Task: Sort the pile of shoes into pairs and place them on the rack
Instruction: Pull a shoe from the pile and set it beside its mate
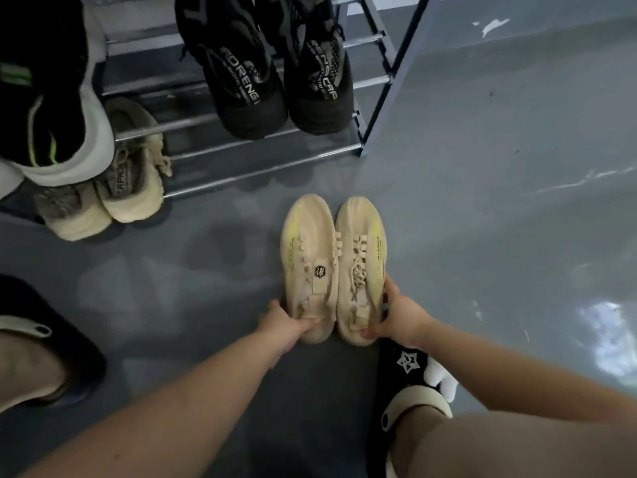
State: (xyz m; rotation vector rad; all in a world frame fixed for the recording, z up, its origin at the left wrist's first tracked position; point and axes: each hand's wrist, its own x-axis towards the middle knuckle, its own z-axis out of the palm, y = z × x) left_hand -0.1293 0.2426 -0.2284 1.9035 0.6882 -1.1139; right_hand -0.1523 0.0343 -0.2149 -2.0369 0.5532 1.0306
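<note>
1 cream pair [333, 267]: on floor before rack [241, 146], touching side by side, toes rackward. left hand [281, 320] and right hand [401, 313] each clamp 1 heel, likely so both lift together as a pair.

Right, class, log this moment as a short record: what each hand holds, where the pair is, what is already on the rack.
left hand: grips heel of left cream shoe
right hand: grips heel of right cream shoe
cream pair: side by side, touching, toes toward rack; whether on the floor or lifted, unclear
rack: metal bars
on rack: black lettered pair; beige pair at lower left; black shoe with green stripes above it
</note>
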